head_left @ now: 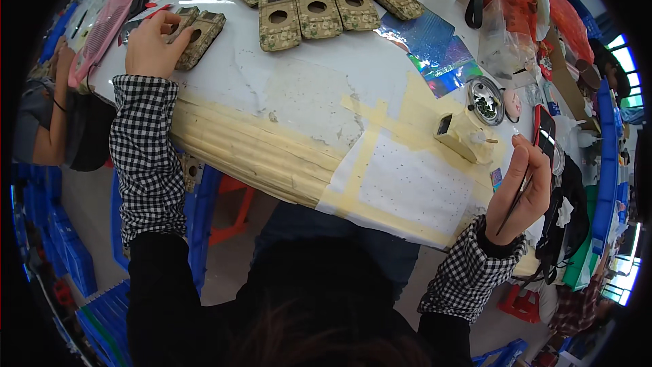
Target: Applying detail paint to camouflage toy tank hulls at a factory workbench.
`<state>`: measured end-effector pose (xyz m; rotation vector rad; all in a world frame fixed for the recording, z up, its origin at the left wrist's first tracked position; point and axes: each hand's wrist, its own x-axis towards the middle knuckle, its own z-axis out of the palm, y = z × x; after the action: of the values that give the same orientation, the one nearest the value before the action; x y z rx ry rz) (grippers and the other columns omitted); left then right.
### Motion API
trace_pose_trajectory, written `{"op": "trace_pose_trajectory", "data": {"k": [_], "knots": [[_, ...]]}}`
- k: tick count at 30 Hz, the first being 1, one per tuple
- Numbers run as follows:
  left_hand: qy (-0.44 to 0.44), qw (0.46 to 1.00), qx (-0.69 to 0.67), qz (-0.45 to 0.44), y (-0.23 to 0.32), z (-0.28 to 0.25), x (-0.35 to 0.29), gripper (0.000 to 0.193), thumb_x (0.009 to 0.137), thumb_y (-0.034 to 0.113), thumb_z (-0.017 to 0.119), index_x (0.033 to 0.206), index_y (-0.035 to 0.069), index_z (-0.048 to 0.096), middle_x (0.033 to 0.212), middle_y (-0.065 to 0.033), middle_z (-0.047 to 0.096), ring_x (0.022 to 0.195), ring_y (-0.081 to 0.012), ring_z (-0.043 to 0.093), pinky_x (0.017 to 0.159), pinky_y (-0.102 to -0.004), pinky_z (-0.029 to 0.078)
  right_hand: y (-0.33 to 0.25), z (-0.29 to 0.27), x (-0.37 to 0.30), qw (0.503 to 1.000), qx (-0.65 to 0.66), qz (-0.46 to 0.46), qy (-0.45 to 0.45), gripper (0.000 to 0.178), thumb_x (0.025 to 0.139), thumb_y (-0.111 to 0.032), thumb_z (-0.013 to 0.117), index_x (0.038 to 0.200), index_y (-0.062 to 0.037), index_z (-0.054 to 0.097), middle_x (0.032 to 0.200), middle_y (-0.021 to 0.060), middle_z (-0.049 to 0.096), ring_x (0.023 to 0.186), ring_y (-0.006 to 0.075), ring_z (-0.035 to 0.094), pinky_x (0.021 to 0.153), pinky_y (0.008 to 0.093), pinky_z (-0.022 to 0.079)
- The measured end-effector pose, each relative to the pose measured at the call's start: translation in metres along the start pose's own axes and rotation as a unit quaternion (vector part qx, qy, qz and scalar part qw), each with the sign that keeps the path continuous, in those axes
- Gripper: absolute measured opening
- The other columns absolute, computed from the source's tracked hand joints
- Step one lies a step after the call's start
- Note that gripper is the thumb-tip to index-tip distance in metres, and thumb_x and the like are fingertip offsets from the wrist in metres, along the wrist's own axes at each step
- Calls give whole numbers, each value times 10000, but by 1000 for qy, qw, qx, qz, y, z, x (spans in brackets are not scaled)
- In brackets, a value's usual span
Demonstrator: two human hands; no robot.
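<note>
At the far left of the table, my left hand (151, 46) has its thumb and fingers around a camouflage toy tank hull (188, 16), which they partly cover. Right beside it lies a second camouflage hull (204, 37) with a round hole in its top. My right hand (526, 187), near the right edge, is closed on a slim dark tool (513, 211) resembling tweezers; its working tip is hard to make out. Left of that hand stands a small yellow-taped container (468, 137) with a short stick poking out. Behind it a round metal dish (485, 100) holds small dark-green bits.
Several more camouflage hulls (318, 17) stand at the back middle. Shiny holographic sheets (435, 47) lie right of them. A taped-down white paper (414, 180) covers the front right. A phone (544, 129) and plastic bags (506, 47) crowd the right side. Another person's arm (60, 105) is at left.
</note>
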<state>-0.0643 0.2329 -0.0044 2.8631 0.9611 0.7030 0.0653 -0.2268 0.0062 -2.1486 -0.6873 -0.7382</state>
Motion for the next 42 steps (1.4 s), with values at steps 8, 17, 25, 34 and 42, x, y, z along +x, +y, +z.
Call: {"op": "trace_pose_trajectory", "data": {"k": [8, 17, 25, 34, 42], "knots": [[-32, 991, -98, -81, -102, 7, 8, 592, 966, 547, 335, 1095, 33, 599, 1074, -133, 643, 1071, -263, 579, 935, -317, 405, 3, 1, -5, 999, 43, 13, 0, 104, 925, -33, 528, 890, 50, 579, 921, 150, 661, 915, 226, 628, 879, 344, 465], [-161, 976, -144, 13, -69, -6, 6, 548, 1003, 486, 285, 1255, 72, 540, 1251, -89, 561, 1170, -215, 498, 1017, -317, 362, 3, 2, -7, 999, 40, 24, -2, 136, 946, -41, 498, 911, 61, 581, 950, 157, 667, 914, 208, 623, 891, 329, 458], [-255, 962, -91, 27, -35, -18, 13, 698, 950, 637, 193, 1235, 126, 574, 867, -86, 586, 826, -168, 565, 856, -333, 430, 7, 3, -8, 999, 49, 20, -3, 149, 948, -56, 506, 924, 60, 596, 947, 152, 670, 890, 190, 627, 863, 310, 469], [-326, 937, -49, -115, 37, -60, 9, 627, 980, 541, 255, 1123, 52, 619, 795, -131, 654, 656, -183, 613, 685, -327, 500, 14, 2, -14, 998, 60, 8, -4, 145, 947, -60, 516, 925, 56, 599, 935, 141, 669, 883, 178, 626, 854, 297, 471], [-336, 938, 70, -52, 50, -61, 21, 731, 948, 609, 246, 1165, 6, 599, 937, -195, 667, 826, -253, 637, 769, -352, 499, 15, 4, -12, 997, 78, 17, -4, 138, 946, -63, 520, 928, 49, 600, 936, 135, 666, 883, 173, 625, 847, 288, 474]]}}
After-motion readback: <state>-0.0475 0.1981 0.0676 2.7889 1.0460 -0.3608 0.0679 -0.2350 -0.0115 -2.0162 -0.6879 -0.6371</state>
